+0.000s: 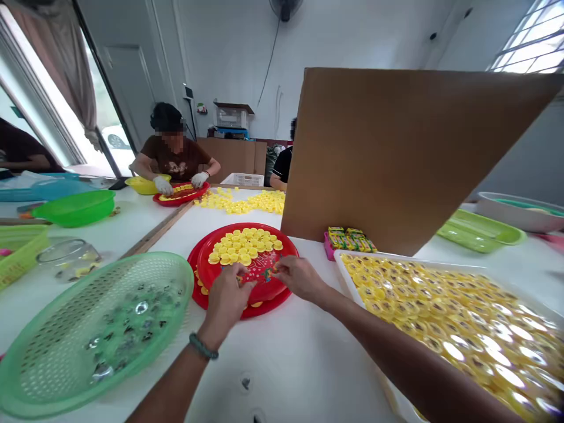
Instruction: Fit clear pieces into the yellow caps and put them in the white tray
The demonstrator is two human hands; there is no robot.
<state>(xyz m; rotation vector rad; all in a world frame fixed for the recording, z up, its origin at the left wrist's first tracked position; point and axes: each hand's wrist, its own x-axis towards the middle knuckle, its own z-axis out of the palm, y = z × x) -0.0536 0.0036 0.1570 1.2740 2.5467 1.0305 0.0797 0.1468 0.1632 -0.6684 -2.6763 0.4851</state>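
Both hands are over the upper red plate (pixel 269 291), middle of the desk (pixel 317 358). It sits on a wider red plate (pixel 277 305); a few yellow bits show between the two rims. Small round yellow caps (pixel 247 245) cover the far part of the upper plate; the near part shows printed red surface.

Left hand (pixel 229 294): over the near-left part of the plate, thumb and forefinger close together, grip narrow. Bracelet (pixel 203 346) on that wrist. Right hand (pixel 298 276): at the plate's right edge, fingertips bunched, grip narrow too. Specks of colour near both sets of fingertips, too small to make out; can't tell if either grip holds a piece.

Left of the plates: green perforated basket (pixel 39 358) with clear pieces (pixel 132 329) inside, some with dark marks. Clear bowl (pixel 68 258) beyond it. Right: white tray (pixel 350 285) full of shiny-topped yellow pieces (pixel 432 311). Pink box (pixel 328 247) of small green-and-yellow packs (pixel 350 239) by the tray's far corner, next to an upright, leaning cardboard sheet (pixel 388 153).

Far side: loose yellow pieces (pixel 247 201) on the desk; a gloved co-worker (pixel 176 155) has both hands at another red plate (pixel 170 202).
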